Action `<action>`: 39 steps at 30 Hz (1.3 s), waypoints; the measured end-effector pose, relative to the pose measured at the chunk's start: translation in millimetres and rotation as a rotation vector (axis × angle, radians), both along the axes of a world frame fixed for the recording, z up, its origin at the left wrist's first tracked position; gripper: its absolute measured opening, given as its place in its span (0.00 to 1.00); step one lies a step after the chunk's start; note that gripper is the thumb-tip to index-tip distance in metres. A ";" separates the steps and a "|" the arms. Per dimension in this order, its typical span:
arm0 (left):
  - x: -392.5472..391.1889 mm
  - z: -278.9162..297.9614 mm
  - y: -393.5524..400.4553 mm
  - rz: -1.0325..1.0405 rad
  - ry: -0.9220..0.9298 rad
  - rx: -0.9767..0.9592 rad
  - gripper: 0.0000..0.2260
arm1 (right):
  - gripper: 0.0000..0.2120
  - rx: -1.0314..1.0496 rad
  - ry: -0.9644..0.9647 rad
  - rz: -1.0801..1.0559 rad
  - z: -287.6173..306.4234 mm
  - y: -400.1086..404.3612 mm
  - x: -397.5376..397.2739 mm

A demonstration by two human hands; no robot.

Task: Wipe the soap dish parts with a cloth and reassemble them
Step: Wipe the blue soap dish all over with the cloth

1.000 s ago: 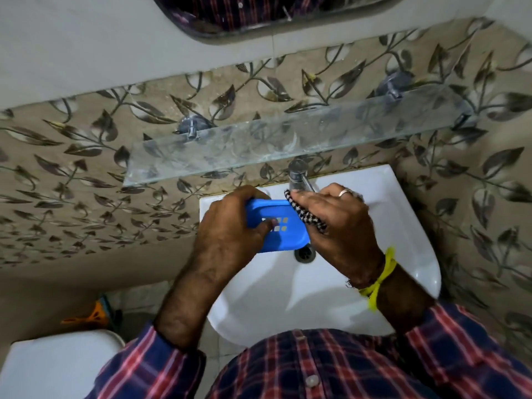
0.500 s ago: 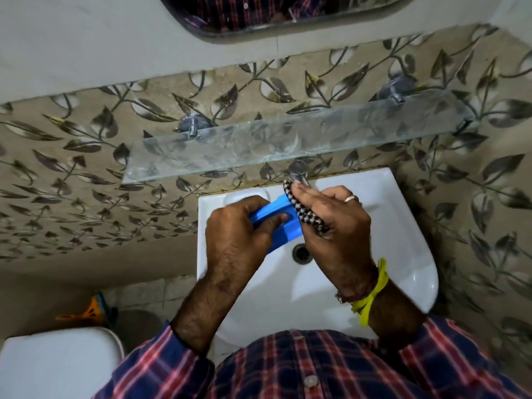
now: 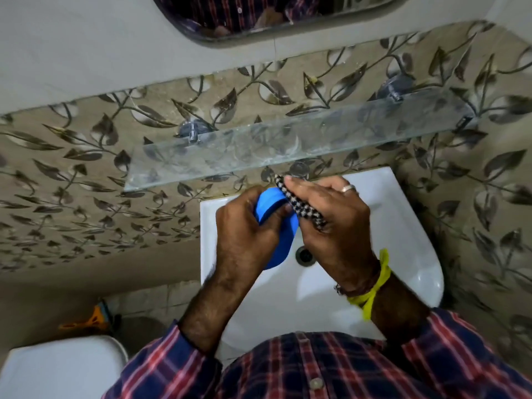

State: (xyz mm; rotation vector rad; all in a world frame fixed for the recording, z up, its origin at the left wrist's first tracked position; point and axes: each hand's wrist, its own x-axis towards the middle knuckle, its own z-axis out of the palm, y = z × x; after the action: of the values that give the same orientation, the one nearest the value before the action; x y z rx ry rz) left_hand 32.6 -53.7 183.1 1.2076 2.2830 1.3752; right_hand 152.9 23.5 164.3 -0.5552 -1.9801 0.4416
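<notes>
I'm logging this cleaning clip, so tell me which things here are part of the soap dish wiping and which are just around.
In the job:
left hand, holding the blue dish part
right hand, gripping the checked cloth

Just around:
sink
tap
glass shelf
mirror

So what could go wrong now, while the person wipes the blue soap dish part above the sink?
The left hand grips the blue soap dish part over the open sink; if it slips, it may drop into the basin. The right hand works the checked cloth close under the glass shelf and could knock its edge.
</notes>
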 end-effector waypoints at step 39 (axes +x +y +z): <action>-14.2 -2.5 15.1 -0.179 -0.450 0.053 0.07 | 0.21 -0.162 -0.036 -0.147 -18.2 18.5 14.6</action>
State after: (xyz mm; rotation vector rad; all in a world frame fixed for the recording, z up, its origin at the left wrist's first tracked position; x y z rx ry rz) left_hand 18.4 -38.6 180.6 0.9664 1.7984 1.4699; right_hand 167.6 42.1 146.1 -0.8104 -1.9329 0.5063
